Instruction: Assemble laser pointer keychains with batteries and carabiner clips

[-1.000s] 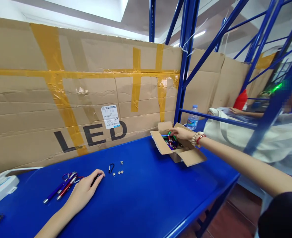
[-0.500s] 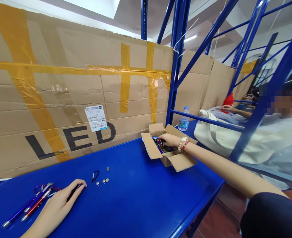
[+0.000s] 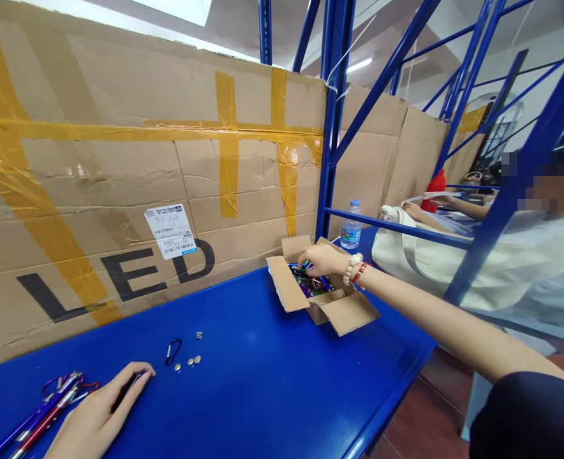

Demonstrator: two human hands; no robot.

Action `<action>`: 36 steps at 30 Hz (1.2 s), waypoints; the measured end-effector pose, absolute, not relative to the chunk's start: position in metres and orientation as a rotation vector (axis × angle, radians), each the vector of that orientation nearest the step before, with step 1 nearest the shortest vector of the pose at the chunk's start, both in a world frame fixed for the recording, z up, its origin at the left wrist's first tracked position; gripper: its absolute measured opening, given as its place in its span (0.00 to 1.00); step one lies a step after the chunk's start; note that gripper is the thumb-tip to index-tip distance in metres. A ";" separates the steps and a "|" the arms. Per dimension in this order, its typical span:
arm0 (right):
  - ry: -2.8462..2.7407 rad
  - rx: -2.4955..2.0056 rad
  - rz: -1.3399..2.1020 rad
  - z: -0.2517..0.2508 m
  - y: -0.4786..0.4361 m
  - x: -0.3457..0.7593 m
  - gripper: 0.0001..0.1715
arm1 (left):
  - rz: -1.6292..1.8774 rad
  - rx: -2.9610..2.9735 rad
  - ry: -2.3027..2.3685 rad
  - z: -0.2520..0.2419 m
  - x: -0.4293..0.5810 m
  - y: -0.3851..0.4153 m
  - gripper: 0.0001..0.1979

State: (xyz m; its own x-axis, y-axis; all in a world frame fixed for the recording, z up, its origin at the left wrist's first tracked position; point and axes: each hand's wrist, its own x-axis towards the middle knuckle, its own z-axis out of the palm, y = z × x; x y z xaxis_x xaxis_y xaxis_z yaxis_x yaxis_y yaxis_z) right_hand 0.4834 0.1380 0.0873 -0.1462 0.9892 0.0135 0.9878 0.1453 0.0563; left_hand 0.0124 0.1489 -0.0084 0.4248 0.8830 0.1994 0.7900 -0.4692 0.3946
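Note:
My right hand [image 3: 324, 260] is over an open cardboard box [image 3: 289, 287], its fingers pinched together. Whatever is at the fingertips is too small to make out. Inside the box lies a heap of small shiny coloured metal pieces [image 3: 314, 285]. My left hand [image 3: 101, 408] rests on the blue table with thumb and fingers curled in; a dark patch shows between them, and I cannot tell what it is. Beside it on the left lie blue and red metal pen-shaped sticks [image 3: 47, 417]. Beyond its fingertips are a black carabiner [image 3: 173, 351] and several small silver button cells [image 3: 191, 361].
A large taped carton [image 3: 119, 178] marked LED stands along the back of the blue table [image 3: 234, 395]. Blue rack posts [image 3: 332, 127] rise behind the box. A water bottle [image 3: 351, 226] and a white bag [image 3: 420, 255] are further right, near another person [image 3: 550, 255].
My right hand has lifted a little out of the box's contents, showing more of the heap. The view has shifted slightly right. My left hand stays by the sticks.

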 end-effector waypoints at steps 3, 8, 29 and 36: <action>2.428 1.911 -0.033 0.072 0.139 0.472 0.23 | 0.566 2.437 1.482 -0.006 0.015 0.147 0.18; 2.407 1.906 -0.006 0.061 0.146 0.482 0.14 | 0.590 2.433 1.487 -0.002 0.018 0.144 0.18; 2.246 1.971 -0.029 0.076 0.134 0.455 0.17 | 0.481 2.444 1.489 -0.003 0.016 0.145 0.19; 2.113 2.089 -0.018 0.073 0.133 0.476 0.13 | 0.491 2.435 1.520 -0.002 0.017 0.143 0.20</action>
